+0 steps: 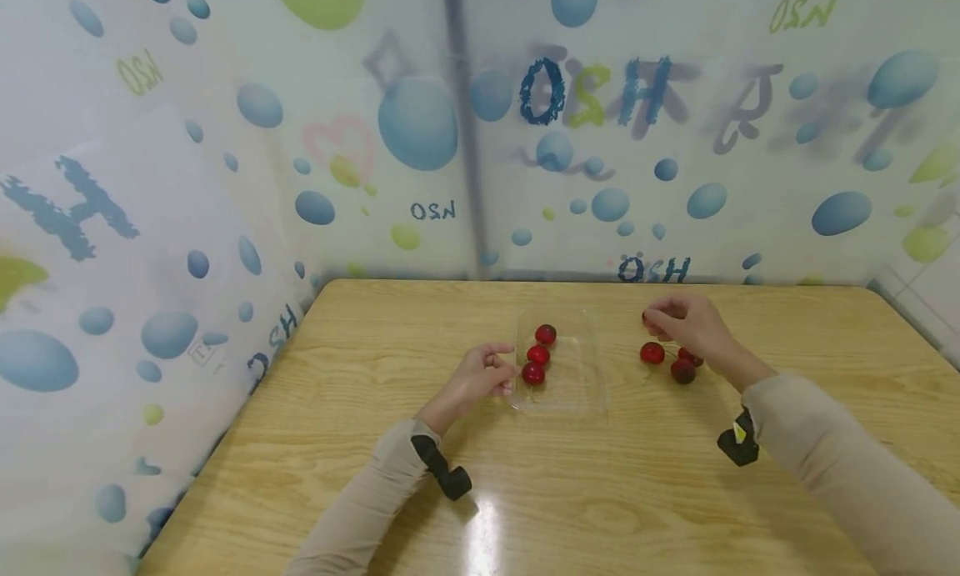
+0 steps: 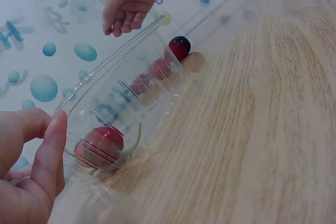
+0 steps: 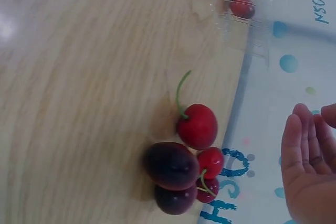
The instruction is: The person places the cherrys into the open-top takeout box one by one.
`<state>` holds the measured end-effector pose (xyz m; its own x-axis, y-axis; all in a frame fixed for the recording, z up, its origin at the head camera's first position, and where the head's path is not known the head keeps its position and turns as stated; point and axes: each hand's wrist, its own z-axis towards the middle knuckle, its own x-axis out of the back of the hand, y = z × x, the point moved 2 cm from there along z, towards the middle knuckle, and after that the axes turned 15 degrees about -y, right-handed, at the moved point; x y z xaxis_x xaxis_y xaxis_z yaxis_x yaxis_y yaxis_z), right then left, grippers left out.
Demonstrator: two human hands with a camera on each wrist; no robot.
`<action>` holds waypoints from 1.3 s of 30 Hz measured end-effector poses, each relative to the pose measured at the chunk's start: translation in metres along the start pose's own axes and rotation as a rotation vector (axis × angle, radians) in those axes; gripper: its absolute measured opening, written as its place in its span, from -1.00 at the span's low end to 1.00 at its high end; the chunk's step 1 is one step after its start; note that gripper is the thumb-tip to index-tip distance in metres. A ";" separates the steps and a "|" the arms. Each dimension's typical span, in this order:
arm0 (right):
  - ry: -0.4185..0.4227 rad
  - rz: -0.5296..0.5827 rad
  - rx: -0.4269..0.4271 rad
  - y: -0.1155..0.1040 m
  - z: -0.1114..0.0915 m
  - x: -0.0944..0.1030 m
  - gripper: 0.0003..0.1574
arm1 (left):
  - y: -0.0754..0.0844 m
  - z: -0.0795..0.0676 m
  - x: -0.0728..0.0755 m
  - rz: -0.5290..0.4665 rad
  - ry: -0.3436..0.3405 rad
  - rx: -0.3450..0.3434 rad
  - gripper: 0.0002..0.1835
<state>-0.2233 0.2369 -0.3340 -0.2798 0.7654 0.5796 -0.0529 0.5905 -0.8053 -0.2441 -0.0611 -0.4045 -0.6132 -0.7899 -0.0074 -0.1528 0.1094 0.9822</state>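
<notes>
My left hand (image 1: 483, 372) holds the left rim of a clear plastic container (image 1: 577, 401); in the left wrist view, thumb and fingers meet at its edge. Inside the container, red cherries (image 1: 533, 373) sit in a row along the left side. My right hand (image 1: 693, 326) hovers above several loose cherries (image 1: 652, 353) to the right of the container. A small dark red cherry (image 1: 644, 317) shows at its fingertips, mostly hidden by the fingers. In the right wrist view, the loose pile includes a bright red cherry (image 3: 197, 127) with a green stem and a dark cherry (image 3: 171, 166).
The wooden table (image 1: 420, 318) carries the container and the loose cherries. Behind it and on the left hangs a pale curtain (image 1: 502, 184) with blue and green spots. Black straps (image 1: 442, 468) with small devices circle both sleeves.
</notes>
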 end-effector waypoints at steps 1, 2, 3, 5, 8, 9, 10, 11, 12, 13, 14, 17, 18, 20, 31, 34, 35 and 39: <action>-0.008 -0.002 -0.009 0.002 -0.001 -0.001 -0.61 | 0.000 0.000 0.000 -0.003 0.002 0.003 -0.54; -0.015 0.000 -0.019 0.003 -0.002 -0.003 -0.60 | 0.000 0.000 0.000 -0.003 0.002 0.003 -0.54; -0.022 0.000 -0.029 0.006 -0.003 -0.004 -0.60 | 0.000 0.000 0.000 -0.003 0.004 0.006 -0.54; -0.037 -0.007 -0.046 0.010 -0.004 -0.007 -0.59 | 0.000 0.000 0.000 -0.002 0.004 0.009 -0.53; -0.060 -0.020 -0.058 0.016 -0.006 -0.012 -0.61 | 0.000 0.000 0.000 -0.004 0.005 0.015 -0.53; -0.065 -0.026 -0.057 0.018 -0.006 -0.014 -0.63 | 0.000 0.000 0.000 -0.002 0.003 0.014 -0.53; -0.073 -0.026 -0.053 0.019 -0.007 -0.015 -0.64 | 0.000 0.000 0.000 -0.002 -0.002 0.012 -0.53; -0.077 -0.027 -0.045 0.020 -0.008 -0.017 -0.65 | 0.000 0.000 0.000 -0.004 -0.005 0.011 -0.53; -0.082 -0.030 -0.042 0.021 -0.009 -0.018 -0.67 | 0.000 0.000 0.000 -0.008 -0.008 0.011 -0.52; -0.086 -0.033 -0.039 0.022 -0.009 -0.020 -0.68 | 0.001 0.000 0.000 -0.010 -0.013 0.010 -0.52; -0.088 -0.037 -0.039 0.023 -0.010 -0.021 -0.69 | 0.001 -0.001 0.000 -0.012 -0.018 0.011 -0.52; -0.090 -0.060 -0.038 0.026 -0.011 -0.024 -0.71 | 0.004 -0.002 0.000 -0.013 -0.030 0.016 -0.51; -0.091 -0.068 -0.038 0.028 -0.011 -0.025 -0.72 | 0.005 -0.003 0.000 -0.013 -0.033 0.018 -0.51; -0.091 -0.076 -0.034 0.031 -0.012 -0.028 -0.72 | 0.006 -0.003 0.000 -0.014 -0.036 0.019 -0.51; -0.088 -0.130 -0.033 0.042 -0.018 -0.042 -0.74 | 0.006 -0.005 -0.003 -0.009 0.000 -0.003 -0.54; -0.082 -0.131 -0.036 0.045 -0.017 -0.045 -0.75 | 0.016 -0.012 -0.007 -0.011 -0.008 -0.004 -0.52; -0.079 -0.127 -0.034 0.045 -0.017 -0.045 -0.76 | 0.019 -0.015 -0.008 -0.011 -0.013 -0.006 -0.52; -0.071 -0.120 -0.046 0.048 -0.015 -0.047 -0.78 | 0.019 -0.016 -0.009 -0.013 -0.019 -0.011 -0.52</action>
<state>-0.1981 0.2327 -0.3980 -0.3408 0.6695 0.6600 -0.0464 0.6892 -0.7231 -0.2296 -0.0615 -0.3824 -0.6257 -0.7797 -0.0231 -0.1523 0.0930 0.9839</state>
